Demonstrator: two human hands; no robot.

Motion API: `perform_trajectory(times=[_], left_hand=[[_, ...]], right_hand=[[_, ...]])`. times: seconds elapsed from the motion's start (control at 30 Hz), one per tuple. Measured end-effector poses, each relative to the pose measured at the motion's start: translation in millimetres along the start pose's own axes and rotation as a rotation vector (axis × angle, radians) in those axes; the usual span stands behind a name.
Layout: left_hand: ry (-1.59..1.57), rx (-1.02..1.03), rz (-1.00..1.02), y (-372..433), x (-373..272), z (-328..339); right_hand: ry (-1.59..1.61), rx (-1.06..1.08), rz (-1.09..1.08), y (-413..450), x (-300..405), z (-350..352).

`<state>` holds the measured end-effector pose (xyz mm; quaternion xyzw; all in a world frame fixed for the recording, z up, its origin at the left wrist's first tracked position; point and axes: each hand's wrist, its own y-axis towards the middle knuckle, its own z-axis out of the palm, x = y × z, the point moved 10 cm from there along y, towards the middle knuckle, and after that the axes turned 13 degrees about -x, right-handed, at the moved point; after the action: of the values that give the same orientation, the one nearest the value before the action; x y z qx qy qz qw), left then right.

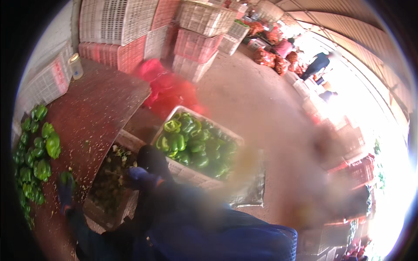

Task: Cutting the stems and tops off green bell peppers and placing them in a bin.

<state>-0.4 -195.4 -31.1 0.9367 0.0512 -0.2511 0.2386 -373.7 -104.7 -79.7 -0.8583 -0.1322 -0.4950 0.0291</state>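
Observation:
Green bell peppers [41, 169] lie heaped along the left side of a dark red tabletop [94, 94] strewn with pale seeds. My left hand [66, 189], in a bluish glove, is over the tabletop with its fingers on a green pepper [66, 177]. Above a crate of dark plant scraps [109, 182] is my right hand [142, 177], also gloved; its fingers are blurred, and whether they hold anything cannot be told. A pale plastic crate [196, 174] full of green peppers, some of them cut or hollowed, stands beyond the right forearm.
Red mesh sacks [173, 91] lie on the floor past the table. Stacked plastic crates [199, 42] rise behind them. A lidded jar [76, 67] stands on the table's far edge. Two people [316, 65] are in the distance near filled sacks [264, 58]. Blurred smears hide part of the right side.

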Motion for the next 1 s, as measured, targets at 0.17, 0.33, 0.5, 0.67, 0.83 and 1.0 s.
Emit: perform_trajectory(times=[0.17, 0.33, 0.5, 0.67, 0.83, 1.0], left_hand=[[-0.476, -0.039, -0.264, -104, 64, -101], [-0.47, -0.009, -0.312, -87, -15, -129], [-0.165, 0.169, -0.393, -64, -53, -102], [-0.055, 0.164, -0.168, -74, -4, -100], [-0.568, 0.274, -0.845, -87, 26, -88], [-0.422, 0.257, -0.299, -65, -9, -79]], right_hand=[[-0.261, 0.241, -0.097, -25, 84, 56], [-0.48, -0.293, -0.688, -9, 85, 89], [-0.438, -0.134, -0.879, 11, 126, 94], [-0.232, -0.165, -0.844, 38, 171, 164], [-0.172, -0.103, -0.785, 53, 177, 178], [-0.345, -0.226, -0.964, 77, 146, 187]])
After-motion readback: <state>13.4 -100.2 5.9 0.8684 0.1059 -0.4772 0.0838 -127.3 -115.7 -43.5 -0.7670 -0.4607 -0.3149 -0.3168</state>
